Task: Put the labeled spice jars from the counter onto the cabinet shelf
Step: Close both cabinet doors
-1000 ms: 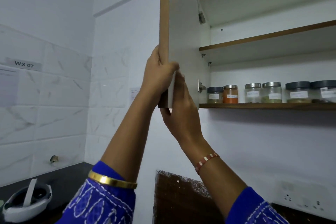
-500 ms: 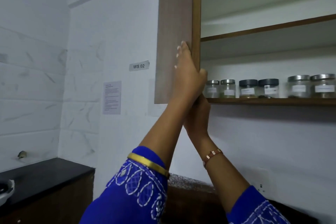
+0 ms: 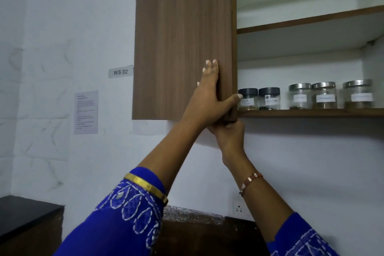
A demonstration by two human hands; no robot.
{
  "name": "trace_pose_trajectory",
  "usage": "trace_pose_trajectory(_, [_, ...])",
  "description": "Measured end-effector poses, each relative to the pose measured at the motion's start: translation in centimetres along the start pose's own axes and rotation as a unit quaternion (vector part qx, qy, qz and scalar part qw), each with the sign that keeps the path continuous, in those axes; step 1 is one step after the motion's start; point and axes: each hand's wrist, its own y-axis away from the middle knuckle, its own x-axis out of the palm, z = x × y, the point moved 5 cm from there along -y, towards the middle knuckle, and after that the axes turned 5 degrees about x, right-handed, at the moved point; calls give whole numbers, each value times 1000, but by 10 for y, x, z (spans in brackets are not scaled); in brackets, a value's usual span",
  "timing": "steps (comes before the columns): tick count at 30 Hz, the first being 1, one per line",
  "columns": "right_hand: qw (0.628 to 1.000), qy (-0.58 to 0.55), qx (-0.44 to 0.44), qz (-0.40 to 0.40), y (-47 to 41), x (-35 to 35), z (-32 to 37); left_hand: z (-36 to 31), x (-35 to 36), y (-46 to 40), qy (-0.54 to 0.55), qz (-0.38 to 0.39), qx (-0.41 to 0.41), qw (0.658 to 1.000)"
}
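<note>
Left hand (image 3: 209,97) flat against door (image 3: 182,43), thumb hooked round its edge; right hand (image 3: 228,131) clamped beneath; fingers risk pinching at closure; jars (image 3: 299,95) shelved.

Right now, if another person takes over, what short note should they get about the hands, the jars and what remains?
Left hand: fingers flat on the front of the cabinet door, thumb round its edge.
Right hand: grips the door's bottom corner from below.
Spice jars: five visible in a row on the lower shelf, lids on, labels facing out.
Done: the visible jars are on the shelf.
Left: door is partly closed; finish closing it. The counter hardly shows; check it for leftover jars.
</note>
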Motion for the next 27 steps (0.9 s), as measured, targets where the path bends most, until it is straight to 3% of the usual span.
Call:
trace_pose_trajectory(2, [999,42,-11,-31,-8,-16,-3,8,10,-5,0,6,22,1000])
trace_pose_trajectory(8, [996,-10,-66,-60,-28,-56,6,38,39,-16,-34,11,80,996])
trace_pose_trajectory(15, [950,208,-199,-124,-47,-76,17,61,78,-28,-76,10,103,992])
trace_pose_trajectory(27, [874,385,-215,-203,-93,-105,-4,102,134,-35,-165,53,95,980])
